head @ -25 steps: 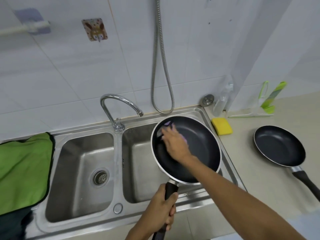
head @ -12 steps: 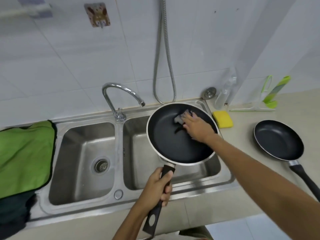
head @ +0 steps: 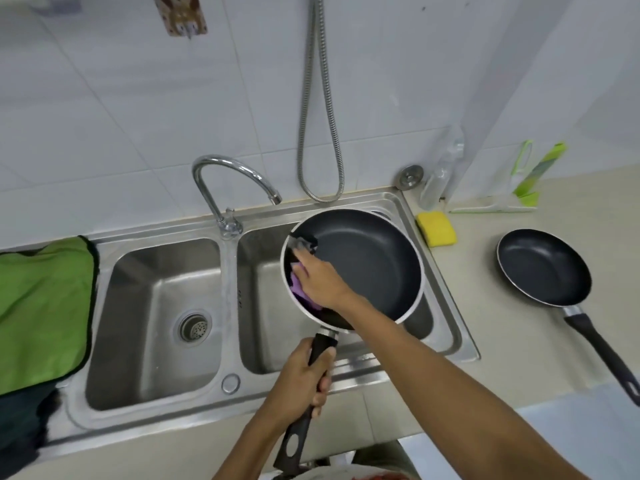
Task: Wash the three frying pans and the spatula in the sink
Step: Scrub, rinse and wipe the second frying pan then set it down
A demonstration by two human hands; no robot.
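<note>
Scrubbing hand (head: 320, 277) now left; pan (head: 367, 268) handle toward person.

Even, soft, cool-white light, fairly bright; no hard shadows. Dull sheen on the stainless double-basin sink (head: 446, 296); sharper highlight along the curved chrome tap (head: 228, 168). Faint shadow under the large black non-stick frying pan (head: 374, 265) falls into the right basin. Wide-angle bend: wall tile lines and sink front bow toward the edges. Motion smear on the right hand (head: 320, 277) and purple cloth (head: 299, 287); patterned wall hook (head: 180, 13) at top soft
</note>
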